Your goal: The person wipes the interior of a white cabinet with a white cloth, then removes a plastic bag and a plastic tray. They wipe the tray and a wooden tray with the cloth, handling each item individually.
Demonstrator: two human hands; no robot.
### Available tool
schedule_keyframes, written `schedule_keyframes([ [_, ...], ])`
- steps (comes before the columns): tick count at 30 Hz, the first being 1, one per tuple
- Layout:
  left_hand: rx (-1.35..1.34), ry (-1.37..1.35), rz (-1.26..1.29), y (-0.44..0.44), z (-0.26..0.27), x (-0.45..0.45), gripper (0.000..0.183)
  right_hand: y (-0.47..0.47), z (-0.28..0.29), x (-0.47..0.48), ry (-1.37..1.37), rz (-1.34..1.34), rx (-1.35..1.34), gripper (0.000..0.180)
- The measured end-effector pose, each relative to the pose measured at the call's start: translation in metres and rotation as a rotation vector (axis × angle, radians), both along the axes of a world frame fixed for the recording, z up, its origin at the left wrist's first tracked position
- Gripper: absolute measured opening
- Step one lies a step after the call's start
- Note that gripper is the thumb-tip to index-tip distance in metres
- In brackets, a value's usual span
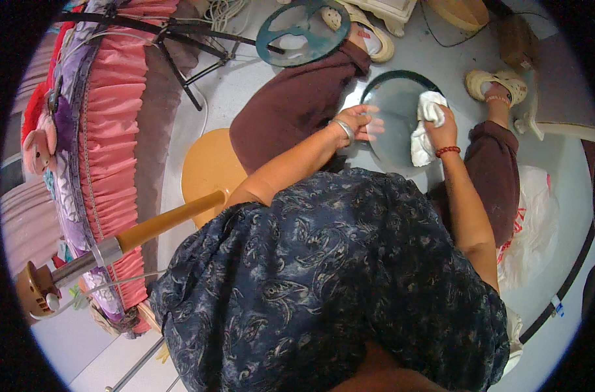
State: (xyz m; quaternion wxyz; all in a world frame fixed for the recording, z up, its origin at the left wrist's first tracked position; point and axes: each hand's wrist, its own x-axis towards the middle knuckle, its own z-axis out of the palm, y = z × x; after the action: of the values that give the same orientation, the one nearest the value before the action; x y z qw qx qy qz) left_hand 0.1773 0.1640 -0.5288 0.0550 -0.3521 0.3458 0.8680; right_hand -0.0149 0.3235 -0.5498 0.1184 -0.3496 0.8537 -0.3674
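Between my knees stands a round clear disc (393,117), glass or clear plastic, with a dark curved rim along its far side. My left hand (359,125), with a silver bangle at the wrist, grips its left edge; the fingers show through the clear sheet. A crumpled white cloth (431,110) is bunched in my right hand (442,130), which presses it to the disc's right side. Red beads circle that wrist. Where the lower edge of the disc rests is hidden by my shirt.
Past my left leg is a teal round frame (265,41) with cutouts. Black tripod legs (180,81) stand near a pink-ruffled bed skirt (116,147). A tan pole on a round base (199,166) leans left. A white plastic bag (535,230) lies right; a brown box (515,44) sits beyond.
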Motion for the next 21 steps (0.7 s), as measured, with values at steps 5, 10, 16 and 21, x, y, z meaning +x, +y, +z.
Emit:
schedule_keyframes([
  [5,0.023,0.057,0.055,-0.004,-0.008,0.004,0.027,-0.055,0.028,0.039,-0.023,0.253,-0.115,0.04],
  [10,0.081,0.032,0.097,-0.004,-0.009,0.003,0.027,-0.052,0.042,0.064,-0.225,0.585,-0.164,0.045],
  [16,0.023,-0.021,0.086,-0.009,-0.023,0.002,0.03,0.009,0.033,0.066,-0.37,0.872,0.039,0.051],
  [21,0.003,-0.1,0.085,-0.011,-0.026,0.002,0.03,0.053,0.025,0.041,-0.226,0.752,0.12,0.047],
])
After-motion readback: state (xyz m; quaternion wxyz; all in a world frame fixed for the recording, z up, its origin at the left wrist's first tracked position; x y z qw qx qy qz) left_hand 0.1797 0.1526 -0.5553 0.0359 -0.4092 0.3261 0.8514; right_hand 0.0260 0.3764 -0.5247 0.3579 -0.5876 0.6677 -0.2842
